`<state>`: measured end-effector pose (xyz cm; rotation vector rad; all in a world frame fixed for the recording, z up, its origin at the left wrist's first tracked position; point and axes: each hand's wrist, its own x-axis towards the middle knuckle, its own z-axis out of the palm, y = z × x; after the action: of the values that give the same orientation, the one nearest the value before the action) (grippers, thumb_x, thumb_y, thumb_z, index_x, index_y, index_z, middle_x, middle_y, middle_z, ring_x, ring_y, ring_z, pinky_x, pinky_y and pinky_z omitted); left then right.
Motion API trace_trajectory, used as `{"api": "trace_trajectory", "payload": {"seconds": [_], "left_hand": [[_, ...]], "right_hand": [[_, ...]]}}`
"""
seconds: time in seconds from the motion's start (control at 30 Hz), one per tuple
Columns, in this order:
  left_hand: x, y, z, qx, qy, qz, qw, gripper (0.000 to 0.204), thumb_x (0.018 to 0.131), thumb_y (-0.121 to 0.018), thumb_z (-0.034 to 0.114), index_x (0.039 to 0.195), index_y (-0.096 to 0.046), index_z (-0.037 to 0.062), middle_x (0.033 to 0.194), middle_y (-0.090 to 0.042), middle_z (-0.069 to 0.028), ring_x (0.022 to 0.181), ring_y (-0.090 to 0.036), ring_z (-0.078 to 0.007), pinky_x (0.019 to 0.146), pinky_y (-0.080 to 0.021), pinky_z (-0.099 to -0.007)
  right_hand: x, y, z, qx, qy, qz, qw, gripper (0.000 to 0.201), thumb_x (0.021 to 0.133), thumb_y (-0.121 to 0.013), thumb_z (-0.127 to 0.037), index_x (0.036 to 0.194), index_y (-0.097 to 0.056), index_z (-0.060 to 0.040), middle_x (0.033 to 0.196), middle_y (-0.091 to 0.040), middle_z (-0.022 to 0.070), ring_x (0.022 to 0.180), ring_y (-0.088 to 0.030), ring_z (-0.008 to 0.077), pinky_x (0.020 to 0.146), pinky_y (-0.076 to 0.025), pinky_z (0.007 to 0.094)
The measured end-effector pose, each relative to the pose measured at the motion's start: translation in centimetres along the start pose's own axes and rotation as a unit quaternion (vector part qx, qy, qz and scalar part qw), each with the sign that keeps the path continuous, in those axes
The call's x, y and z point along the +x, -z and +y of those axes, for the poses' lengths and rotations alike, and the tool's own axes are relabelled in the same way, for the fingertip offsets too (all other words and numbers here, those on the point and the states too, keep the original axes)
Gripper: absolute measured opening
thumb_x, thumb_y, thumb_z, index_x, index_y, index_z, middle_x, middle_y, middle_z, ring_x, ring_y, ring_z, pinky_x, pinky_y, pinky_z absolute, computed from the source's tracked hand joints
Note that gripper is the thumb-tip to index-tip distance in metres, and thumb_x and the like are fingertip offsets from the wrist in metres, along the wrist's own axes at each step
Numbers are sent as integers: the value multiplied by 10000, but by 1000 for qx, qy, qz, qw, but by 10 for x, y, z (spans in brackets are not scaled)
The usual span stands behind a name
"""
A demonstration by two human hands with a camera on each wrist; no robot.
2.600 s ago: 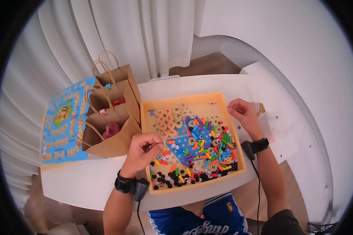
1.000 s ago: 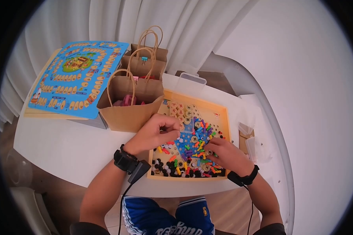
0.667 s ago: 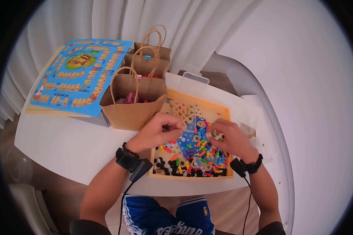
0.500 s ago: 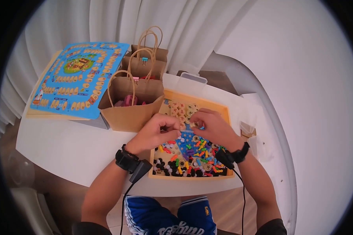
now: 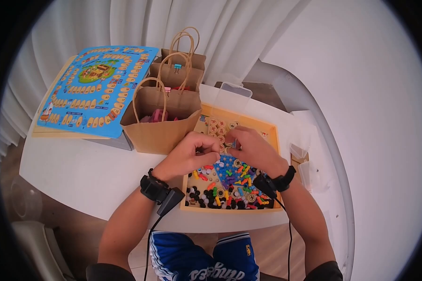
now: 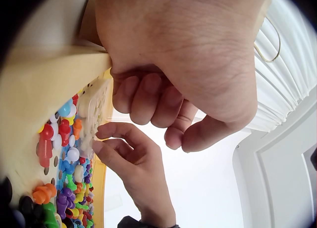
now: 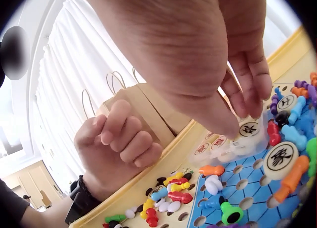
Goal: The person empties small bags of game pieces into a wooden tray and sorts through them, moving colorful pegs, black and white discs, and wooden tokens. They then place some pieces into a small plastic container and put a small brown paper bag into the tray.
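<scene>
My right hand (image 5: 254,149) is over the clear plastic box (image 7: 205,156) of round wooden Chinese chess pieces. Its thumb and fingers stand apart, with the fingertips right at a black-character piece (image 7: 249,129) lying face up on top. Red-character pieces (image 5: 214,129) fill the box's other side. My left hand (image 5: 197,152) hovers over the near left part of the wooden tray (image 5: 277,136), fingers curled in and thumb against the index fingertip. Nothing shows in its grasp. Loose chess pieces (image 7: 281,160) lie among colourful plastic pegs (image 7: 292,181) on the blue-printed board.
Black and white round-headed pegs (image 5: 201,196) fill the tray's near side. Brown paper bags (image 5: 162,136) stand left of the tray, beside a blue board-game sheet (image 5: 96,86). A clear plastic lid (image 5: 237,91) lies behind; clear containers (image 5: 301,159) are at right.
My right hand has gone from beside the tray to the pegs, lifted a chess piece there and carried it left to the box. The left hand stays nearly still; the head view has shifted.
</scene>
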<state>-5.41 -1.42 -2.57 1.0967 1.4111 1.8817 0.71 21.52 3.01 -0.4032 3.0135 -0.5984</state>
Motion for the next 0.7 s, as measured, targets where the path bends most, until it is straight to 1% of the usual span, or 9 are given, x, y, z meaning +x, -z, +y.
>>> {"api": "trace_trajectory", "payload": {"seconds": [0.13,0.2,0.23,0.3,0.33,0.4,0.5,0.6,0.7], "left_hand": [[0,-1,1,-5,5,-4,1000,167,932,-665,53,787,-592,14,670,-509,71,641,-413,-8,584,-307,-239],[0,0,-3,-2,-7,-2,1000,179,933,-662,53,779,-581,16,667,-499,71,645,-412,-9,585,-305,-239],[0,0,-2,-3,-7,1,1000,179,933,-662,53,779,-581,16,667,-499,71,645,-412,-9,585,-305,-239],[0,1,2,5,1,-7,1000,187,934,-659,50,772,-571,15,668,-490,70,651,-413,-10,586,-304,-238],[-1,1,1,5,1,-7,1000,187,934,-659,50,772,-571,15,668,-490,70,651,-413,-10,586,-304,-238],[0,0,-1,-2,-5,-9,1000,184,934,-657,44,775,-569,11,678,-491,69,654,-417,-12,590,-309,-237],[0,0,3,-4,4,-12,1000,172,933,-654,37,784,-572,8,692,-499,66,663,-419,-14,593,-316,-238],[-1,-1,3,-8,2,-7,1000,153,933,-654,33,798,-586,6,702,-509,64,673,-430,-14,600,-327,-235],[-1,0,3,1,7,-4,1000,139,933,-654,33,809,-597,5,708,-516,64,682,-440,-14,606,-333,-232]], "right_hand": [[-6,1,3,-9,27,-4,1000,151,846,-726,-78,969,-692,2,988,-674,175,946,-679,369,816,-555,439],[-13,13,-2,53,-11,50,997,123,857,-717,-63,968,-705,-10,977,-675,155,906,-682,352,786,-558,426],[-18,20,-3,53,-9,48,997,123,857,-717,-63,968,-705,-10,977,-675,155,906,-682,352,786,-558,426],[-28,29,-1,26,-54,29,998,131,855,-740,-29,983,-722,-8,1006,-702,142,866,-686,322,785,-552,385],[-33,27,1,26,-54,28,998,131,855,-740,-29,983,-722,-8,1006,-702,142,866,-686,322,785,-552,385],[-47,18,7,20,9,-16,1000,153,867,-743,-39,1018,-731,-14,1026,-705,144,889,-681,336,801,-551,392],[-59,0,6,-20,43,2,999,170,886,-732,-48,1054,-743,-23,1020,-706,143,897,-677,348,808,-553,406],[-58,2,-1,-12,-2,17,1000,217,910,-700,-41,1123,-740,-38,1033,-694,142,921,-670,356,832,-552,418],[-47,8,-9,2,5,45,999,260,907,-667,-36,1159,-730,-58,1058,-663,143,974,-678,351,853,-555,439]]}}
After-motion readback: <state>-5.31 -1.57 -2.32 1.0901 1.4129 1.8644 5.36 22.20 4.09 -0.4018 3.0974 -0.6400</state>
